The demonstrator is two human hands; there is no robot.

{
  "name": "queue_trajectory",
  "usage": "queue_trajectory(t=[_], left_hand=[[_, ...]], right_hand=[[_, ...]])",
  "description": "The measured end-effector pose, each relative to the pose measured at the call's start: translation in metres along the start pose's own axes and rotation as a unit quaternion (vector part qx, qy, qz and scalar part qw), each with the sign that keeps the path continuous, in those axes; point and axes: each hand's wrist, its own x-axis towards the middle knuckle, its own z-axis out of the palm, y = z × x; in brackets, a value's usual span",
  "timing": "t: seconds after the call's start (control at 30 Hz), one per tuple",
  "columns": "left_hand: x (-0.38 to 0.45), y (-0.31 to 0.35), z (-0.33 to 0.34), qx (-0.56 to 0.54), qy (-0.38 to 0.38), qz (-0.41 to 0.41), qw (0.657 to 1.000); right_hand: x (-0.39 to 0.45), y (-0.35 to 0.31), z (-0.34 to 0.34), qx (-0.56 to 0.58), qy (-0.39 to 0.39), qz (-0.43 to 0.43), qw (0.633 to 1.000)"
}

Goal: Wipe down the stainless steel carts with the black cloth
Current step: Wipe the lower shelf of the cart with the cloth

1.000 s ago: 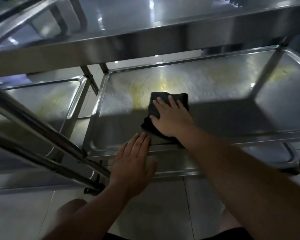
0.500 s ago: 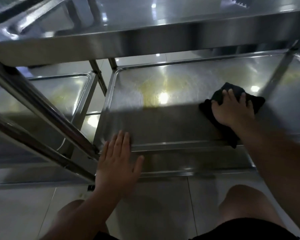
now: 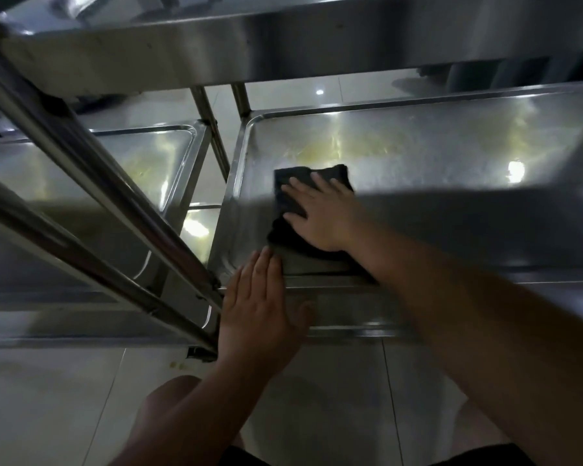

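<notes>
1. Cloth position has changed: the folded black cloth [image 3: 312,210] now lies near the left end of the lower stainless steel cart shelf [image 3: 451,153], whereas half a second ago it was far over toward the right end.
2. The right hand [image 3: 323,213] lies flat on the cloth with its fingers straight and spread, pressing it to the metal rather than gripping it; it has swept back leftward with the cloth.
3. The left hand [image 3: 260,307] stays where it was, palm down and fingers straight, resting on the front rim of the shelf near its left corner, apparently to brace the cart.
4. Judged from this back-and-forth, the near strip of the shelf is being covered; the yellowish smears [image 3: 320,151] further back look untouched, so later passes probably need to reach deeper.
5. The neighbouring steel cart shelf [image 3: 142,156] to the left shows similar marks.
</notes>
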Motion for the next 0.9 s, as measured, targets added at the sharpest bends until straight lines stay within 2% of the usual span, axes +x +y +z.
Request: queue_trajectory(t=[0.1, 0.2, 0.27, 0.33, 0.37, 0.43, 0.53, 0.57, 0.63, 0.77, 0.83, 0.9], left_hand=[[0.000, 0.001, -0.001, -0.004, 0.002, 0.007, 1.000], [-0.001, 0.004, 0.001, 0.000, 0.003, 0.000, 1.000], [-0.001, 0.004, 0.002, -0.001, 0.005, -0.005, 1.000], [-0.001, 0.004, 0.002, -0.004, 0.013, -0.004, 1.000], [-0.001, 0.004, 0.001, -0.004, 0.017, -0.003, 1.000], [-0.001, 0.005, -0.001, -0.006, 0.029, -0.003, 1.000], [0.000, 0.005, -0.001, 0.006, 0.024, -0.003, 1.000], [0.000, 0.005, 0.000, 0.016, 0.017, -0.003, 1.000], [0.000, 0.002, 0.001, 0.022, 0.012, 0.000, 1.000], [0.001, -0.002, 0.003, 0.016, 0.012, 0.006, 1.000], [0.001, -0.001, 0.003, 0.011, 0.020, 0.003, 1.000], [0.001, 0.000, 0.003, 0.007, 0.030, 0.004, 1.000]], right_hand=[[-0.033, 0.071, -0.011, 0.012, 0.047, 0.108, 0.993], [-0.063, 0.130, -0.020, 0.035, 0.046, 0.264, 0.963], [-0.061, 0.133, -0.017, 0.050, 0.034, 0.342, 0.938], [-0.044, 0.106, -0.012, 0.060, 0.038, 0.377, 0.923], [-0.033, 0.087, -0.010, 0.060, 0.044, 0.368, 0.927], [-0.009, 0.045, -0.006, 0.054, 0.046, 0.287, 0.955], [0.013, -0.009, 0.003, 0.014, 0.003, 0.073, 0.997], [0.013, -0.016, 0.005, 0.000, -0.013, 0.020, 1.000], [0.006, -0.006, 0.005, -0.011, -0.022, -0.026, 0.999], [-0.041, 0.064, -0.004, -0.008, 0.010, 0.009, 1.000], [-0.075, 0.120, -0.013, -0.011, 0.033, 0.081, 0.996], [-0.113, 0.182, -0.023, -0.006, 0.059, 0.189, 0.980]])
